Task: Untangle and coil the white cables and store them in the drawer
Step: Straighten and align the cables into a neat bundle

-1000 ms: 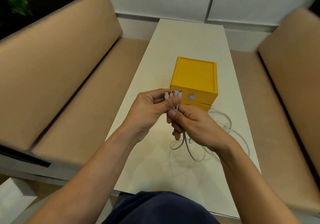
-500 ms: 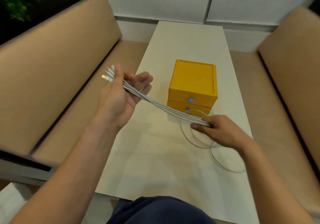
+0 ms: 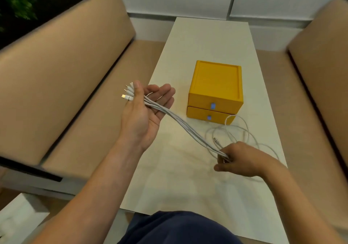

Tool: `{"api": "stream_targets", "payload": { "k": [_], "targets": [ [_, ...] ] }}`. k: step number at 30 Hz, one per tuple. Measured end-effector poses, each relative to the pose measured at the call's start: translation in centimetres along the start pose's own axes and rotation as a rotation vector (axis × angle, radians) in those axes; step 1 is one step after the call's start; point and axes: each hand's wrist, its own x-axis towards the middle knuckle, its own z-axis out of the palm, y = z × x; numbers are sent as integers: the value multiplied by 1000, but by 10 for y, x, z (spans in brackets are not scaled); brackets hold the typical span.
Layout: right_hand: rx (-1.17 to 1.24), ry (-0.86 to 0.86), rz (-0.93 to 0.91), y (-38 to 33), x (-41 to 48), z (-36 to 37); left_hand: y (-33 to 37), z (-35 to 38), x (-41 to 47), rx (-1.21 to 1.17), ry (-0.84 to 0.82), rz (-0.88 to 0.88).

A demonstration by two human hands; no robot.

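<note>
Several white cables [image 3: 180, 125] stretch as one bundle between my hands above the table. My left hand [image 3: 146, 112] is raised palm up at the table's left edge, its thumb pinning the plug ends [image 3: 128, 93] against the fingers. My right hand [image 3: 239, 159] pinches the bundle low over the table, near the right edge. Behind it the loose cable lengths [image 3: 243, 130] lie in loops on the table. The yellow two-drawer box [image 3: 216, 91] stands just beyond, both drawers closed, each with a small blue tab.
The long white table [image 3: 207, 42] runs away from me between two tan benches [image 3: 62, 85], one on each side. A white wall lies at the far end. A white box [image 3: 17, 215] sits at the bottom left on the floor.
My hands started together in front of the box, then drew apart: the left went up and left with the plug ends, the right slid down the bundle to the right. The cables now run straighter.
</note>
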Motion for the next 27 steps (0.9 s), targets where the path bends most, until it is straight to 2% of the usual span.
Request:
{"api": "stream_targets", "payload": {
  "k": [5,8,11,12,14,15,17,19,22,23,24,26,27],
  "targets": [
    [83,226,1,1,3,13,30,-6,4,42,111,155],
    [126,285,-2,-3,-2,6,36,-12,7,29,92,159],
    [-56,402,150,-5,-14,-8,28,-15,7,119,81,153],
    [-106,507,233,-6,-20,-16,24,-15,6,142,72,150],
    [0,847,303,-5,-40,-32,16,-16,4,157,49,123],
    [55,1084,263,-6,-52,-42,13,-15,3,158,30,106],
    [-61,1496,140,6,-70,-61,8,-12,0,174,-17,82],
    [-151,1674,67,19,-79,-77,6,-4,-4,215,-86,90],
    [-94,1815,51,25,-82,-87,6,8,-6,286,-167,151],
    [-53,1803,64,20,-80,-86,6,9,-4,314,-173,177],
    [46,1680,114,12,-76,-84,4,8,-1,361,-171,198],
    [219,1213,244,0,-58,-73,-1,2,5,562,-160,224],
    [205,1002,254,-4,-48,-64,-6,-2,8,688,-173,225]
  ]
}}
